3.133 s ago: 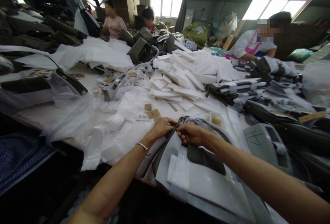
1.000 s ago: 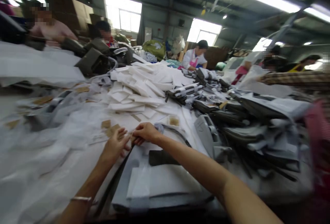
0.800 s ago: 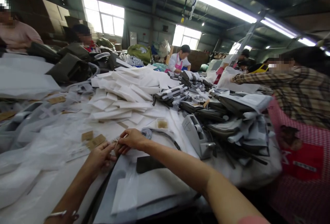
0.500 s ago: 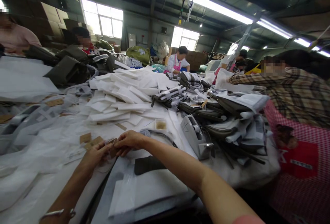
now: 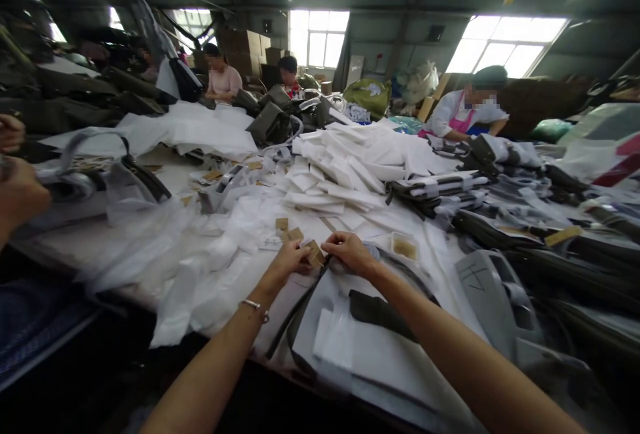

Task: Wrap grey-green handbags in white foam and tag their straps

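A small brown tag is pinched in my left hand, whose fingers are closed on its left side. My right hand is closed just right of the tag, its fingertips pressed together by the top of a dark bag strap; what they hold is too small to make out. Below my hands lies a dark bag partly wrapped in white sheet. More brown tags rest on the white table beyond my left hand. A clear tub with something yellowish stands to the right.
A grey tape dispenser stands at the right, beside stacked dark bags. White padding sheets are heaped ahead, with thin white wrapping at the left. Another person's hands show at the left edge; a person in a pink apron works across the table.
The view has swung left, so the table and both my hands appear further right. The brown tag stays between my hands and its face now shows more clearly.
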`<control>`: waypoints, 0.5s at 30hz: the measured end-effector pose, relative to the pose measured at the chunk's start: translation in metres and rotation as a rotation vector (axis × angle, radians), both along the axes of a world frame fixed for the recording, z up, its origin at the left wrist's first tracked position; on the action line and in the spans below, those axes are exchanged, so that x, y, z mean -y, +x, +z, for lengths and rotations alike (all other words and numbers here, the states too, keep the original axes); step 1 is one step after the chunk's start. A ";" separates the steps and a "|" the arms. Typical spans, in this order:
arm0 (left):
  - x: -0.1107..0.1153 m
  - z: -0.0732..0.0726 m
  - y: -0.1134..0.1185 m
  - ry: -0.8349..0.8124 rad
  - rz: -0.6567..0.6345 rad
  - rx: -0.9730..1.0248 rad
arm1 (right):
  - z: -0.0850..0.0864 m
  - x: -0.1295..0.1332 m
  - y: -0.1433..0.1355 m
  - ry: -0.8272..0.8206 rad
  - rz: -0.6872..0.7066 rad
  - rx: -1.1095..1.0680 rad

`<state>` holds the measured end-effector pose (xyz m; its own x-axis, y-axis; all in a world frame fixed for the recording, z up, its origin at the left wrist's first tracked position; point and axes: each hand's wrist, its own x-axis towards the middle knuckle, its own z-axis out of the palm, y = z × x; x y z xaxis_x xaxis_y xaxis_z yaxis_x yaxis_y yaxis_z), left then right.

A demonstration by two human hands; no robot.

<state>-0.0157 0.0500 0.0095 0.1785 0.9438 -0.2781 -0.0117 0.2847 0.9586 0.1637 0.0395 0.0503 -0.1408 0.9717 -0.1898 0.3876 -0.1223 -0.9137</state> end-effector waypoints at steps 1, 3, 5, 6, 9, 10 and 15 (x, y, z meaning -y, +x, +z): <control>-0.002 0.000 0.000 0.018 0.032 -0.013 | 0.001 0.002 0.002 -0.009 0.052 0.018; -0.008 0.002 -0.001 0.066 0.098 -0.043 | 0.003 0.005 0.007 -0.031 0.168 0.052; -0.016 0.007 -0.004 0.126 0.165 -0.075 | 0.003 0.007 0.009 -0.040 0.206 0.091; -0.019 0.012 -0.007 0.157 0.197 -0.088 | 0.004 0.008 0.009 -0.037 0.185 0.111; -0.023 0.026 -0.015 0.227 0.258 -0.110 | 0.003 0.010 0.002 -0.029 0.117 0.183; -0.023 0.029 -0.017 0.237 0.257 -0.111 | 0.003 0.011 -0.002 -0.025 0.112 0.195; -0.024 0.040 -0.019 0.315 0.261 -0.007 | -0.001 -0.001 -0.014 0.044 0.061 0.331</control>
<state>-0.0343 0.0742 0.0491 -0.0795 0.9963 0.0317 -0.0383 -0.0348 0.9987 0.1494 0.0404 0.0496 -0.1366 0.9717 -0.1927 0.6693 -0.0529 -0.7411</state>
